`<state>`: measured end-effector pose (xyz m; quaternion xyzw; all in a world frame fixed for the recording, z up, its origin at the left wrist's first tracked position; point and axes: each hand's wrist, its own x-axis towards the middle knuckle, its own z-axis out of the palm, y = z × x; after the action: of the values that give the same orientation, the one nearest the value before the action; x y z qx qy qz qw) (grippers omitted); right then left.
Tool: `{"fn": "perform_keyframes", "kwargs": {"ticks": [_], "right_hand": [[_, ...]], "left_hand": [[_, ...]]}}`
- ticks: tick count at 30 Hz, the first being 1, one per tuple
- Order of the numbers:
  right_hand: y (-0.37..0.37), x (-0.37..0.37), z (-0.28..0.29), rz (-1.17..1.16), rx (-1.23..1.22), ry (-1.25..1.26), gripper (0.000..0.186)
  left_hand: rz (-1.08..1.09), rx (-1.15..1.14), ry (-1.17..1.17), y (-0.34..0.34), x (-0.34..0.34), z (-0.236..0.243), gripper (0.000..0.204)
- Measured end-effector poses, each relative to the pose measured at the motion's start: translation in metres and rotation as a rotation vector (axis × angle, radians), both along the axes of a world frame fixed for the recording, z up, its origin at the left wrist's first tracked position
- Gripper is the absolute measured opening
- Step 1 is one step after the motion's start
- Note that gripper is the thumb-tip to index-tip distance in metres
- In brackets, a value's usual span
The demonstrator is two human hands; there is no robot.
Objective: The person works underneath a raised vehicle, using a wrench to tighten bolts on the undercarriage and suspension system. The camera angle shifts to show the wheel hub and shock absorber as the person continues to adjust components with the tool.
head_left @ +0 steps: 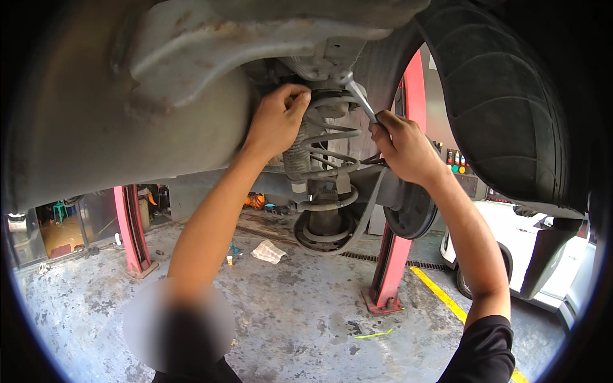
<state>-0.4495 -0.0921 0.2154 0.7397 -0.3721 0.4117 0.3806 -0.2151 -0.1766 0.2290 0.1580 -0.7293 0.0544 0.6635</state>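
Observation:
Above me, under a raised car, my right hand [408, 145] is wrapped round a silver wrench [362, 99]. The wrench slants up and left, its far end against the underbody by the top of the coil spring [340, 135]. My left hand [279, 119] is closed, fingers curled in beside the spring's upper end; whatever they grip is hidden. Below that hand a ribbed dust boot [295, 158] runs down alongside the spring. The spring's lower end sits in a round dark seat on the suspension arm [369, 217].
A brake drum [414, 214] hangs right of the spring, with a black wheel-arch liner [498, 89] above. Red lift posts [133, 223] stand left and right. A white car [501, 236] is parked at right. A crumpled cloth [268, 251] lies on the stained floor.

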Motion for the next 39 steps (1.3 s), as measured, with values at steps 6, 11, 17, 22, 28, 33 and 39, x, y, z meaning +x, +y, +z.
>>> {"fn": "perform_keyframes", "kwargs": {"ticks": [6, 11, 17, 22, 28, 33, 39], "right_hand": [[-0.040, -0.029, 0.042, -0.117, -0.187, 0.157, 0.017], [-0.035, -0.015, 0.046, -0.185, -0.138, 0.098, 0.017], [-0.043, -0.013, 0.050, -0.132, -0.167, 0.084, 0.018], [-0.042, -0.016, 0.055, -0.115, -0.146, 0.080, 0.018], [-0.032, -0.012, 0.060, -0.219, -0.204, 0.188, 0.018], [-0.042, -0.018, 0.070, 0.061, -0.180, 0.173, 0.017], [-0.044, -0.005, 0.064, -0.027, -0.060, 0.024, 0.022]], "left_hand": [[-0.018, -0.082, 0.051, -0.010, -0.016, 0.024, 0.035], [-0.048, -0.072, 0.078, -0.010, -0.020, 0.025, 0.033], [-0.059, -0.118, 0.089, -0.012, -0.017, 0.024, 0.030], [-0.058, -0.095, 0.064, -0.008, -0.020, 0.024, 0.030], [0.027, -0.066, 0.021, 0.001, -0.015, 0.022, 0.030], [0.111, -0.096, 0.009, 0.005, -0.019, 0.021, 0.029], [0.331, -0.222, 0.002, 0.002, -0.019, 0.021, 0.028]]}}
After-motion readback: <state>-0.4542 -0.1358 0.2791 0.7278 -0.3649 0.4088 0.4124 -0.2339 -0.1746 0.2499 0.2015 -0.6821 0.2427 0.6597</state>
